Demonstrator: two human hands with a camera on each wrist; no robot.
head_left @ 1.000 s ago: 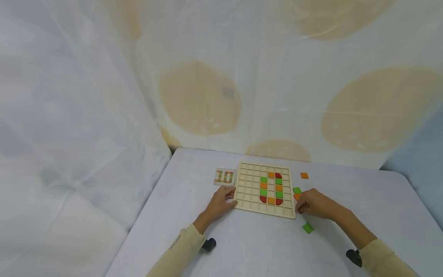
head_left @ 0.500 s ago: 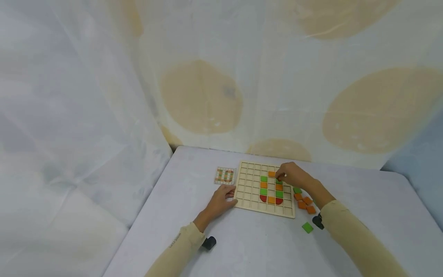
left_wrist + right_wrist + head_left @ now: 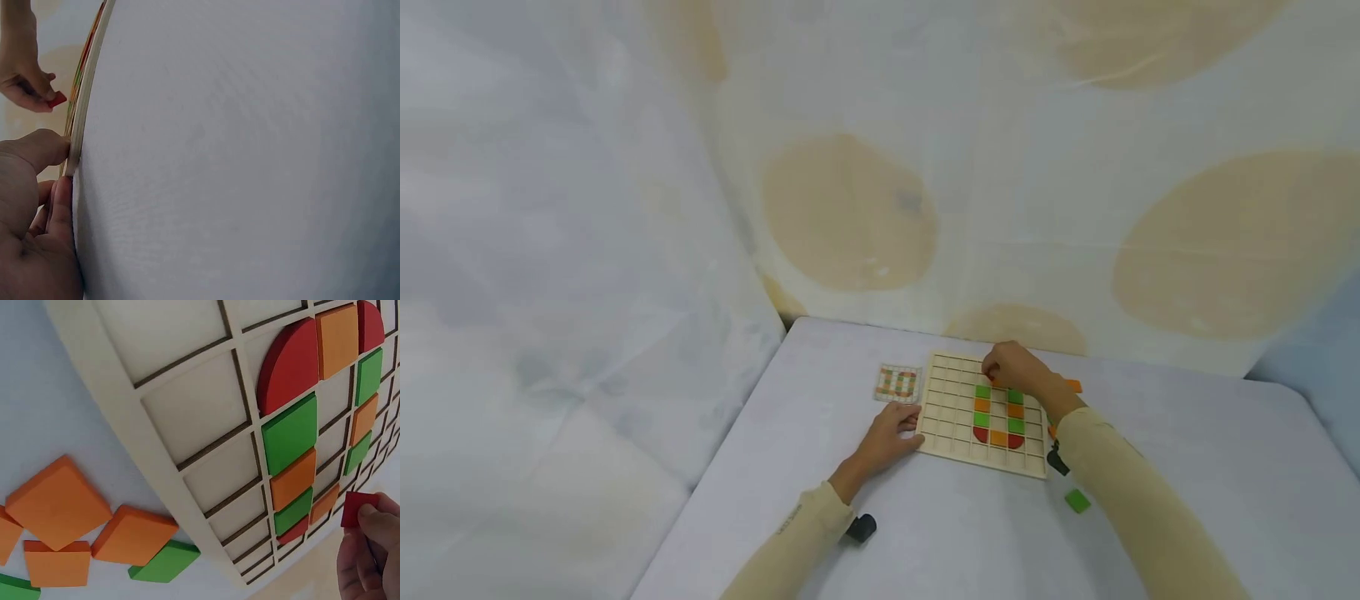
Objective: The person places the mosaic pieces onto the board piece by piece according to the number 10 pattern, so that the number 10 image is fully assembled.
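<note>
The right hand (image 3: 1011,367) is extended forward over the far edge of the board (image 3: 951,417), forearm running diagonally from the near right, sleeve covering the arm to the wrist. Its fingers (image 3: 369,550) are curled and pinch a red piece (image 3: 357,507) between thumb and fingertips; the piece is held above the board, just beyond the far end of the tile pattern, and the pictures do not show whether it touches the board. In the left wrist view the same red piece (image 3: 57,99) shows at the fingertips, close to the board surface. The left hand (image 3: 891,433) rests on the table (image 3: 925,533) at the board's near left corner, wrist low, fingers (image 3: 62,206) extended and relaxed, with the thumb and one finger pressed against the board edge (image 3: 78,125); it grips nothing. Below the right hand, the board carries two columns of alternating green and orange tiles (image 3: 998,410) closed at the near end by red quarter-round pieces and an orange tile. Beyond the left hand lies a pattern card (image 3: 898,383). Under the right forearm, just off the board's right edge, loose orange tiles (image 3: 59,503) lie together with a green tile (image 3: 164,561). Another green tile (image 3: 1077,500) lies alone beside the right sleeve.
</note>
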